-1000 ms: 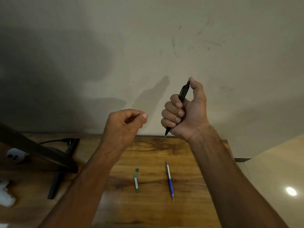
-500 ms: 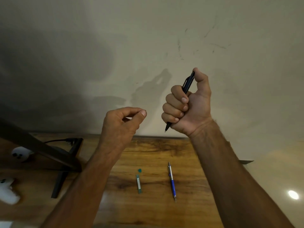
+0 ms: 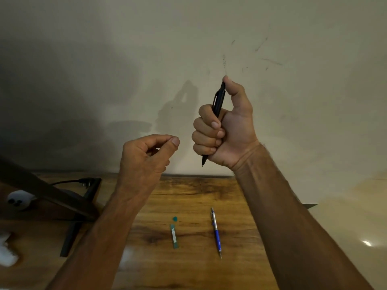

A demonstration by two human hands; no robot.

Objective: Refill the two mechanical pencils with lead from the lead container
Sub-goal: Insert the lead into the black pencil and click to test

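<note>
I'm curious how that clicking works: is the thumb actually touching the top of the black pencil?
Touching. The head view shows the right hand fisted round the black pencil, its thumb pressed on the top end.

Both forearms are bare, with no sleeve reaching either wrist. The left hand (image 3: 144, 158) wears no ring or watch. Short trimmed nails show on the right hand (image 3: 225, 130), which is equally unadorned.

The right hand (image 3: 225, 130) hides the middle of the black pencil (image 3: 218, 99). Any lead pinched in the left hand (image 3: 146, 155) is too small to see.
</note>
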